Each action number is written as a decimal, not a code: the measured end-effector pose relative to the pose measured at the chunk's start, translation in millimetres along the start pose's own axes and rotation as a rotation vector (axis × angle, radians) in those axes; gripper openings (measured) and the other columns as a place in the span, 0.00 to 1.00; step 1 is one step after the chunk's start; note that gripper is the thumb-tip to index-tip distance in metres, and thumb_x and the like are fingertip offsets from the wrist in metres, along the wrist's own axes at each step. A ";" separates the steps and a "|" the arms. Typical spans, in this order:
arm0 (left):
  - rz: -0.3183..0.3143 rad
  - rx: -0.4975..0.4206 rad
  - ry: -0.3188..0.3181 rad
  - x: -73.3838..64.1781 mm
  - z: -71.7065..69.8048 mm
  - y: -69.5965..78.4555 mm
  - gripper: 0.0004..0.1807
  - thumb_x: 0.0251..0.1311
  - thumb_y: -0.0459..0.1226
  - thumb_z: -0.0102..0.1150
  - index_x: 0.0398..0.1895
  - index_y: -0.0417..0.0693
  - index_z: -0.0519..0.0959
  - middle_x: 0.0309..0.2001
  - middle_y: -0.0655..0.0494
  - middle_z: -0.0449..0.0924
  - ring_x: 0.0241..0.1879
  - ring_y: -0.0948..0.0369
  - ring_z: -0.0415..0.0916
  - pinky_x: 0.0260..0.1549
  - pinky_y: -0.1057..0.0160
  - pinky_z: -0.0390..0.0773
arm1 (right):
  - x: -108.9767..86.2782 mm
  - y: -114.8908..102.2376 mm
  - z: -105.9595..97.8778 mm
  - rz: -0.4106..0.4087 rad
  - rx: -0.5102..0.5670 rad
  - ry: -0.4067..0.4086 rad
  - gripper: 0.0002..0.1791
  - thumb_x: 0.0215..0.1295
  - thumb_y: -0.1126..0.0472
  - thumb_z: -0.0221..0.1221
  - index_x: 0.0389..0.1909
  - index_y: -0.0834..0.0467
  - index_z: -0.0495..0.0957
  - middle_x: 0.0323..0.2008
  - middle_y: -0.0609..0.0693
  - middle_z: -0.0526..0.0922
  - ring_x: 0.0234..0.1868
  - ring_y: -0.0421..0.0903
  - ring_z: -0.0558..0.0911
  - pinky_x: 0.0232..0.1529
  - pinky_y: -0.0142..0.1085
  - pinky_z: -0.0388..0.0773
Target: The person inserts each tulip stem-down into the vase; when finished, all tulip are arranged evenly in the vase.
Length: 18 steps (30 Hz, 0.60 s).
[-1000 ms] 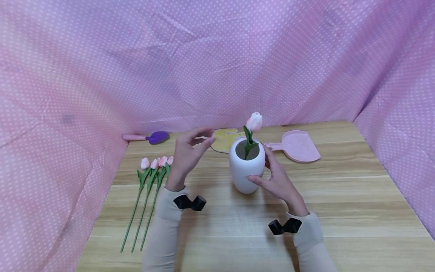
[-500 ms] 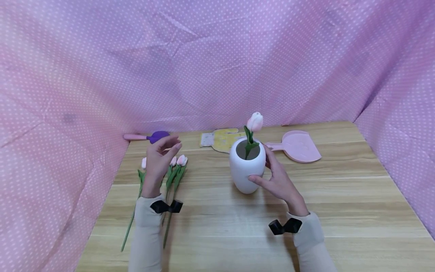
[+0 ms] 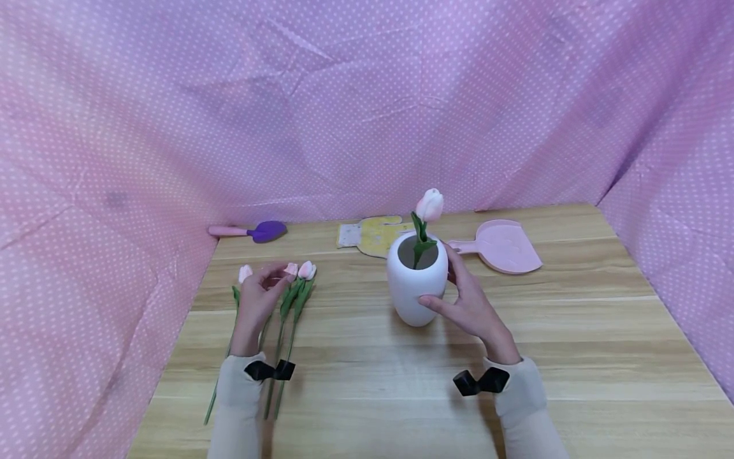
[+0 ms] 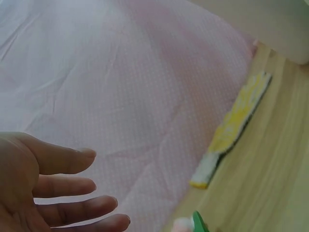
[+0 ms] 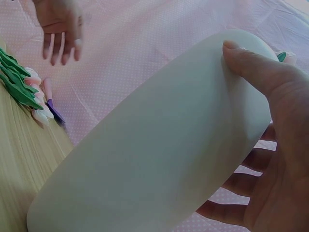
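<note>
A white vase stands on the table right of centre, holding one pale pink tulip with green leaves. My right hand grips the vase's right side, its thumb in front and its fingers round the far side. Over at the left, several pink tulips lie on the wood with their stems toward me. My left hand hovers over the tulips and partly covers them. In the left wrist view, that hand's fingers are extended and apart, with nothing between them.
At the back lie a purple trowel with a pink handle, a yellow and white glove partly behind the vase, and a pink dustpan. A pink dotted cloth encloses the wooden table at the back and sides.
My left hand has moved from beside the vase leftward, then lower over the lying tulips, uncovering the glove and trowel. The right hand and vase have stayed put.
</note>
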<state>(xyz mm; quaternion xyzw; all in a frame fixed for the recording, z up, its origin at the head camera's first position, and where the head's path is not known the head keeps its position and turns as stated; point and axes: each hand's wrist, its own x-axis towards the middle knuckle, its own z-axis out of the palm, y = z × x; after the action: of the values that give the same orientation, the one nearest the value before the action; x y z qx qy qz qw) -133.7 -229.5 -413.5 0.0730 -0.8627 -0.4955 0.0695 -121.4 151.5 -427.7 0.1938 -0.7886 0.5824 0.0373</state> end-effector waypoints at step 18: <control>-0.104 0.307 -0.090 -24.1 13.3 -45.4 0.20 0.62 0.34 0.63 0.55 0.31 0.80 0.38 0.40 0.85 0.33 0.59 0.79 0.25 0.73 0.74 | 0.2 -2.3 -0.4 0.007 0.013 -0.002 0.54 0.54 0.63 0.72 0.77 0.42 0.52 0.69 0.55 0.70 0.69 0.54 0.71 0.70 0.60 0.69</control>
<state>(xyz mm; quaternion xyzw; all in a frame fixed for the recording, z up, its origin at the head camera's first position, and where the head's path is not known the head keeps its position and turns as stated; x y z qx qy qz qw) -110.1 -236.1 -460.5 0.1050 -0.9256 -0.3637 -0.0071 -120.9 151.3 -425.5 0.1918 -0.7854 0.5875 0.0332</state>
